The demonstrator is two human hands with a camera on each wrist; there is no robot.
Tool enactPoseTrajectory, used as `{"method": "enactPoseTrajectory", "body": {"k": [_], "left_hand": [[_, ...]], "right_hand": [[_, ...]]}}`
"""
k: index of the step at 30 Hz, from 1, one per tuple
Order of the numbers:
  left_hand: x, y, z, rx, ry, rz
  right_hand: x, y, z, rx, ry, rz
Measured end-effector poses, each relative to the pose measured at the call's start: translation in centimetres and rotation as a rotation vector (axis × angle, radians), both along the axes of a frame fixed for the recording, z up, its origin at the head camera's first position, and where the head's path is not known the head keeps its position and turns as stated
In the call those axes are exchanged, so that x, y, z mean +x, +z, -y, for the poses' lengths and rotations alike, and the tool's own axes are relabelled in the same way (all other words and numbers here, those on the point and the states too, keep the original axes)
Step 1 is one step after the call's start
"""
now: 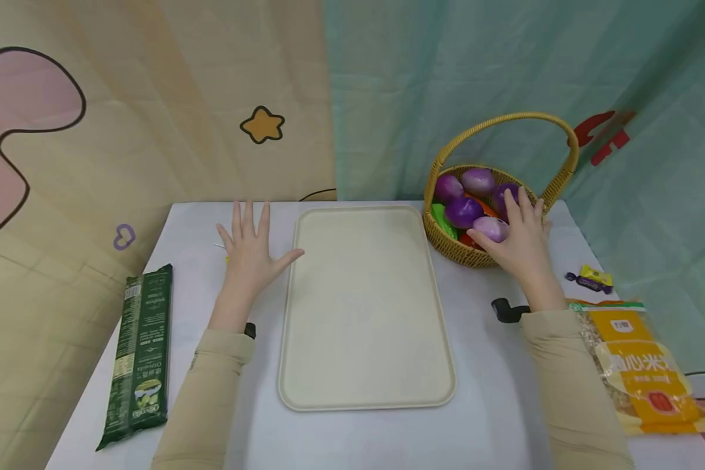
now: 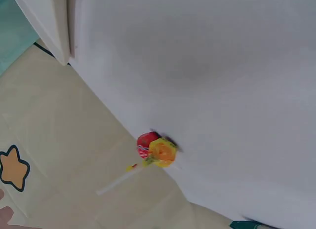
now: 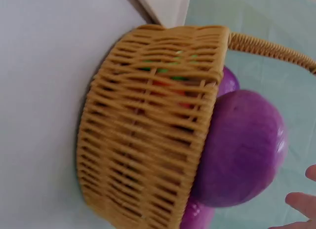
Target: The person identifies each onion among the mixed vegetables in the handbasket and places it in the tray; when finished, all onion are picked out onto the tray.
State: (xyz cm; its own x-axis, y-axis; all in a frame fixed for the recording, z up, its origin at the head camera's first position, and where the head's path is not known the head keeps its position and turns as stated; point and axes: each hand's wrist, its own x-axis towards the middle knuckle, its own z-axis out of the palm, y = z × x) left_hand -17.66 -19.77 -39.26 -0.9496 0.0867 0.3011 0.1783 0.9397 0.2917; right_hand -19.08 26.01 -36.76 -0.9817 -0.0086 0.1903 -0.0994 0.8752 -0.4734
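My right hand [image 1: 523, 245] hovers over the front right of a wicker basket [image 1: 467, 254], thumb and fingers spread around the top of a pale purple onion [image 1: 491, 229]. In the right wrist view, its fingertips [image 3: 301, 204] show apart from a large purple onion [image 3: 242, 150] that bulges above the rim. Several other purple onions, a green vegetable [image 1: 442, 220] and red and orange pieces fill the basket. My left hand [image 1: 251, 258] is held with fingers spread wide, left of a cream tray [image 1: 367, 307], holding nothing. Near it lie wrapped lollipops [image 2: 162, 152], one red and one yellow.
A long green packet [image 1: 141, 356] lies along the table's left edge. On the right are a yellow bag of grain [image 1: 646, 369] and small wrapped candies [image 1: 591, 279]. The basket's tall arched handle [image 1: 523, 116] rises behind my right hand. Curtains hang behind the table.
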Motion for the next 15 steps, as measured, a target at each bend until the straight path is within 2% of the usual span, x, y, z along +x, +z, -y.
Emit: {"method": "enactPoseTrajectory", "body": {"k": [5,10,15], "left_hand": [[1.0,-1.2,1.1,0.075,0.015,0.073],[1.9,-2.3,1.6,0.179,0.013,0.153],[2.3,-3.7,1.9,0.279,-0.014,0.309]], "right_hand": [[0.5,-0.6,-0.9,-0.081,-0.06,0.024],[0.8,-1.2,-1.3,-0.132,-0.136,0.084],[1.0,-2.0,-1.3,-0.169,-0.176,0.119]]}}
